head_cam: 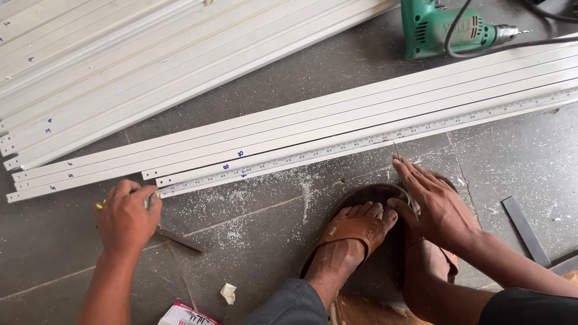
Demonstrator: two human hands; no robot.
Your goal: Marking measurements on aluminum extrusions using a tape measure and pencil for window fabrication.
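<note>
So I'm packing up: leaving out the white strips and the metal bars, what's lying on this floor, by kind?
Green drill: 1
Measuring tape: 1
Brown sandals: 2
Crumpled paper scrap: 1
Red and white carton: 1
Total: 6

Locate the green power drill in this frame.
The green power drill lies on the floor at the head view's top right, just beyond the white strips, far from both hands.
</note>
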